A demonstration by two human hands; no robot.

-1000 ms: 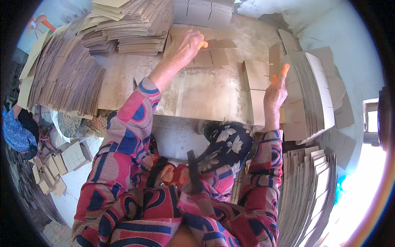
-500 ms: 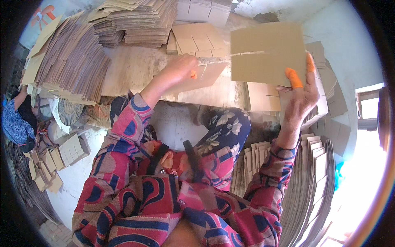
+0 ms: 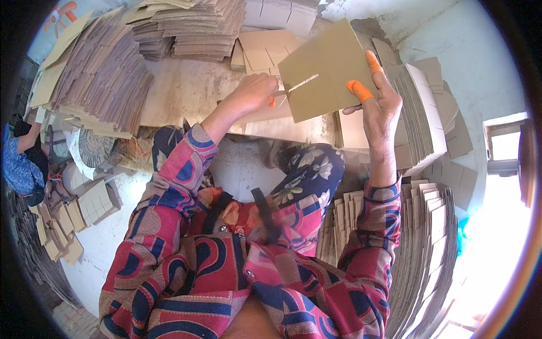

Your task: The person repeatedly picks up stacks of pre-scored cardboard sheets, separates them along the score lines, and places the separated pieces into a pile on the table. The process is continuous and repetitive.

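My right hand (image 3: 381, 111), with orange covers on the thumb and a finger, grips a tan cardboard sheet (image 3: 324, 62) by its right edge. A pale slit runs into this sheet from its left side, and the sheet is tilted in the air. Close by, my left hand (image 3: 253, 93) is closed, an orange cover showing at a fingertip. It pinches another cardboard piece (image 3: 261, 114), held low and partly hidden behind the sheet and my hand. The left edge of the sheet is right at my left fingers; whether the two pieces touch, I cannot tell.
A wooden board (image 3: 178, 93) lies before me. Tall cardboard stacks (image 3: 99, 76) stand left and far, with slotted sheets (image 3: 268, 45) behind the hands. More cardboard stands in a stack (image 3: 420, 113) and in rows (image 3: 429, 243) at right. Another person (image 3: 23, 161) is at far left.
My right hand has moved left and the sheet in it has turned tilted, its slit now by my left hand. My left hand has shifted slightly right with its piece.
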